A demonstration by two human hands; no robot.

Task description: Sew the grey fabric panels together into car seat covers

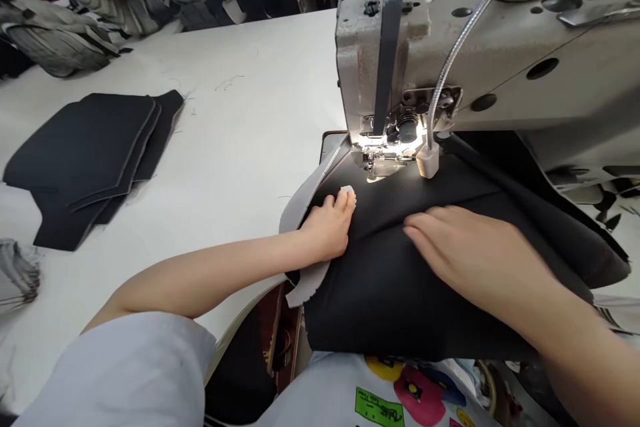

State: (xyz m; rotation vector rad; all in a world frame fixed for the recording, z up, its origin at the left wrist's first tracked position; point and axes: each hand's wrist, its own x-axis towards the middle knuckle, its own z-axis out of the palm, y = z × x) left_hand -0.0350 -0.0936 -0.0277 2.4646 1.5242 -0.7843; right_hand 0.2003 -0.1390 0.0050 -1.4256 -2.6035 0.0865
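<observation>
A large piece of black fabric [400, 280] with a grey underside lies under the sewing machine [450, 60], its edge at the lit presser foot [383, 163]. My left hand [327, 227] presses on the fabric's left edge just in front of the foot, fingers curled and close together; one finger wears a white tape or guard. My right hand [470, 253] lies flat on the fabric to the right, fingers stretched out toward the left, holding the cloth down.
A stack of cut black fabric pieces [95, 160] lies on the white table [240, 113] at the left. Heaps of grey and dark cloth [75, 13] pile up along the far edge. A flexible lamp arm [460, 47] curves down beside the needle.
</observation>
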